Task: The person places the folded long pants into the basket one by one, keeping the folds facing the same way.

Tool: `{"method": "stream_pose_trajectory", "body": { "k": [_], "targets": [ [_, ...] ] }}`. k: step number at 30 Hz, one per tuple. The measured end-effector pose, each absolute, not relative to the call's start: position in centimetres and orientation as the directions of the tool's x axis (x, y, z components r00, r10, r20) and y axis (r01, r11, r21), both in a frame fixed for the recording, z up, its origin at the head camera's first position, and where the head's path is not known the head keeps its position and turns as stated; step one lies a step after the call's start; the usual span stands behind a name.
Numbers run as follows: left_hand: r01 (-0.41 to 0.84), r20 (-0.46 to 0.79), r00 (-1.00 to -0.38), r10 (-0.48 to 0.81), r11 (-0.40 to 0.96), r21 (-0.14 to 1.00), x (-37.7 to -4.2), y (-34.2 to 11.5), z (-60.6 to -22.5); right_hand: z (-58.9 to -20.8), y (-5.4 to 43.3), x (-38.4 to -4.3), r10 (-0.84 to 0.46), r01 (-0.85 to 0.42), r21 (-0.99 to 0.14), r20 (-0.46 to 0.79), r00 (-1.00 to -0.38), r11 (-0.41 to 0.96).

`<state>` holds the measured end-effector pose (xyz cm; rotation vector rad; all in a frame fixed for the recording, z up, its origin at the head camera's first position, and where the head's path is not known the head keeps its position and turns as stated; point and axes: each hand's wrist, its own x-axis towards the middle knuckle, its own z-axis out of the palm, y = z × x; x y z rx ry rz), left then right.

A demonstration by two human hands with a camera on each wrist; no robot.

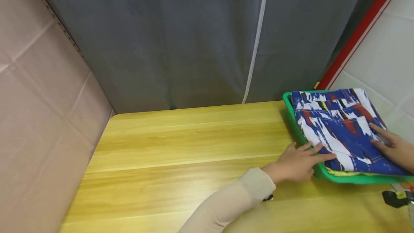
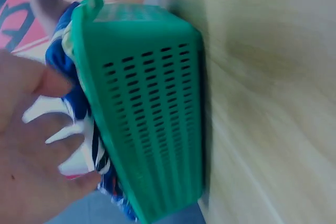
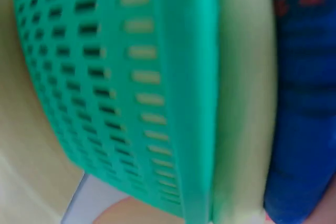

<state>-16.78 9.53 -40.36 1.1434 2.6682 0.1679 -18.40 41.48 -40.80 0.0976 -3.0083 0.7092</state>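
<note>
Folded pants [image 1: 343, 136] in blue denim with white and red print lie flat in a green plastic basket [image 1: 352, 179] at the right of the head view. A yellow cloth [image 1: 344, 172] shows beneath them at the near rim. My left hand [image 1: 297, 161] reaches across the basket's left rim, fingers spread, fingertips on the pants' edge. On the far right my right hand [image 1: 396, 150] rests on the pants' right side with fingers extended. In the left wrist view, the slotted basket wall [image 2: 152, 103] stands beside my hand. The right wrist view shows cloth bulging above the rim.
The wooden table [image 1: 161, 161] stretches to the left of the basket. A grey curtain [image 1: 178, 39] hangs behind it, with pale cloth walls [image 1: 38, 118] at both sides. A small black object [image 1: 396, 199] is near the basket's front right corner.
</note>
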Motion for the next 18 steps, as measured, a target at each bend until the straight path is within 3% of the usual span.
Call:
{"method": "stream_pose_trajectory", "body": {
  "k": [5, 7, 10, 13, 15, 18],
  "targets": [
    [0.678, 0.051, -0.716, 0.696, 0.676, 0.288, -18.0, 6.9, -39.3, -41.1, 40.0, -17.9, 0.08, -0.177, -0.573, 0.395, -0.915, 0.8],
    [0.677, 0.104, -0.726, 0.679, 0.68, 0.282, -18.5, 5.5, -38.8, -40.7, 39.5, -18.0, 0.107, -0.217, -0.607, 0.451, -0.886, 0.764],
    [0.661, 0.155, -0.75, 0.643, 0.712, 0.237, -19.2, 3.6, -37.9, -39.0, 37.8, -18.3, 0.138, -0.095, -0.61, 0.322, -0.937, 0.786],
    [0.631, 0.183, -0.776, 0.604, 0.748, 0.204, -19.7, 1.7, -37.1, -37.3, 35.5, -18.7, 0.132, 0.039, -0.532, 0.137, -0.982, 0.846],
    [0.611, 0.195, -0.791, 0.58, 0.767, 0.196, -19.9, 0.4, -36.6, -36.5, 33.6, -19.1, 0.083, 0.029, -0.482, 0.091, -0.992, 0.876],
    [0.584, 0.23, -0.809, 0.541, 0.787, 0.202, -20.0, -1.6, -36.0, -35.8, 30.9, -19.5, -0.012, -0.051, -0.522, 0.078, -0.997, 0.852]
  ]
}}
